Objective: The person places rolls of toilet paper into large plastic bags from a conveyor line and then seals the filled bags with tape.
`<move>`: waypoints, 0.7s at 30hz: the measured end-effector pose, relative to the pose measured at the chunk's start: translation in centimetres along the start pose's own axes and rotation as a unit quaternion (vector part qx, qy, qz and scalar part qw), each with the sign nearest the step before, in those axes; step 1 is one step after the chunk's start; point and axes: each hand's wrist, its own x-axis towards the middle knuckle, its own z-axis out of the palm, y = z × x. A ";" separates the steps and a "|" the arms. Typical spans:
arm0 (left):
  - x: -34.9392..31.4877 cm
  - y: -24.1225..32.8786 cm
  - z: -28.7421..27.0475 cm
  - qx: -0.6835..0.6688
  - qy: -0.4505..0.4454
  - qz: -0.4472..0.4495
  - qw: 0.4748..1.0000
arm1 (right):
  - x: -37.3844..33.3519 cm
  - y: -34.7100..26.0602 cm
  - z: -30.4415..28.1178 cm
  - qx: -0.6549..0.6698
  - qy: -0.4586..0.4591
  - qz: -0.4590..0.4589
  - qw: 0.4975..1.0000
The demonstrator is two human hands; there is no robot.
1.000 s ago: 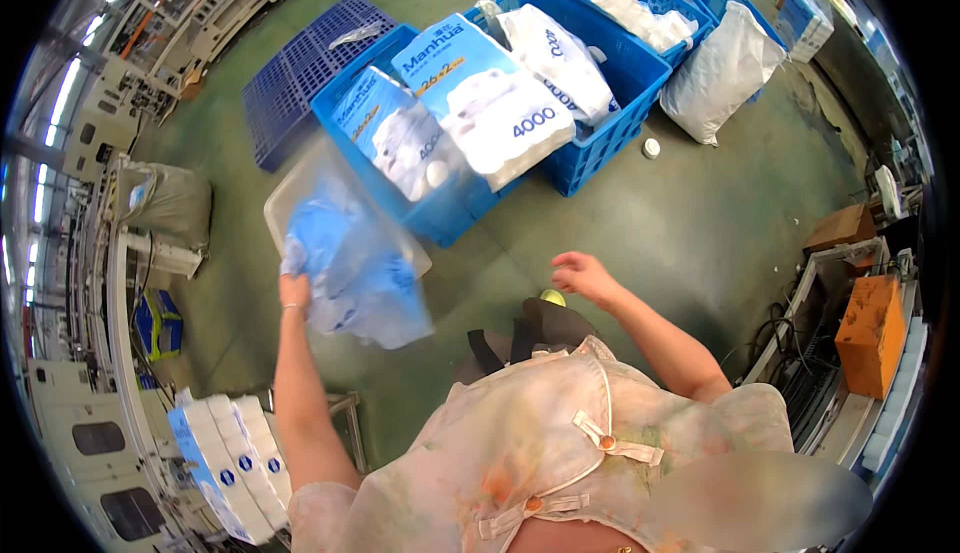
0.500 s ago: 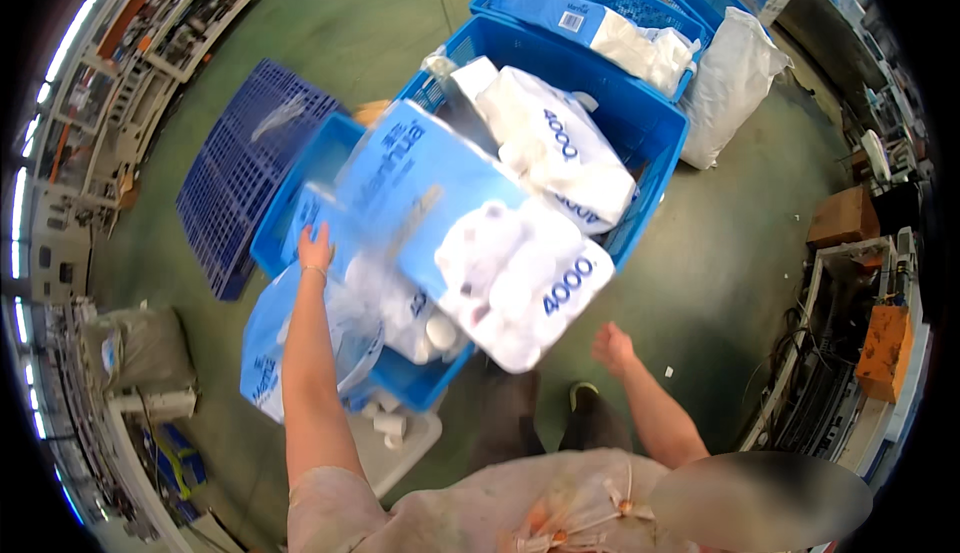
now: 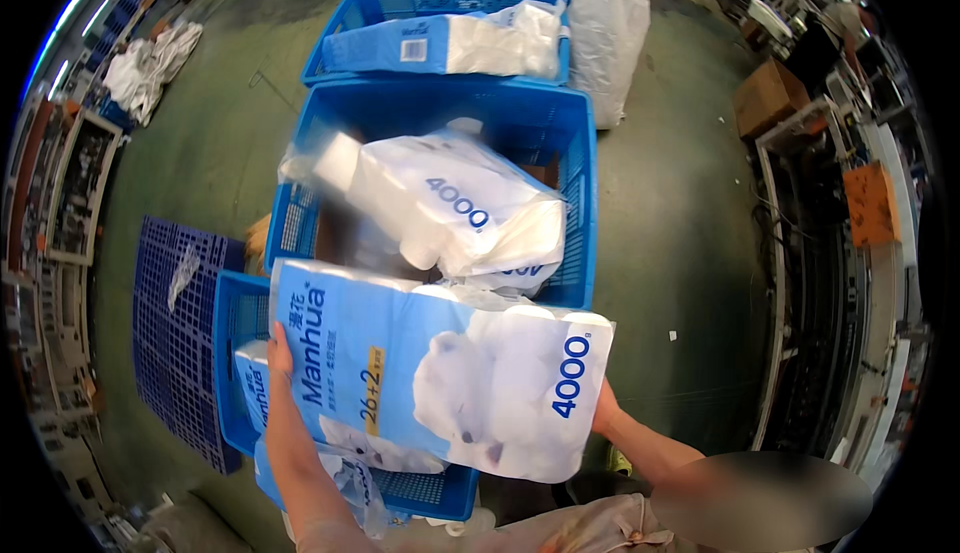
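Between six and seven o'clock in the head view, a blue-and-white roll pack (image 3: 440,373) sits over a blue crate (image 3: 430,498); the left hand (image 3: 281,351) grasps its nine-o'clock end, the right hand (image 3: 607,411) its three-o'clock end, fingers mostly hidden. Seemingly a two-handed lifting step; moving it calls for even support.

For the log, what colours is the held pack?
The pack is mainly light blue and white, clearest in head view.
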 end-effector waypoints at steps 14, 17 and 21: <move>-42.2 21.4 24.2 -0.144 -0.421 0.054 0.894 | -47.7 -17.9 -20.2 -0.251 0.313 -0.348 0.847; -53.2 30.1 31.4 -0.108 -0.465 0.120 0.871 | -61.1 -17.7 -26.7 -0.158 0.274 -0.400 0.860; -65.4 39.1 40.8 -0.083 -0.506 0.222 0.829 | -72.4 -14.1 -35.5 -0.056 0.262 -0.517 0.813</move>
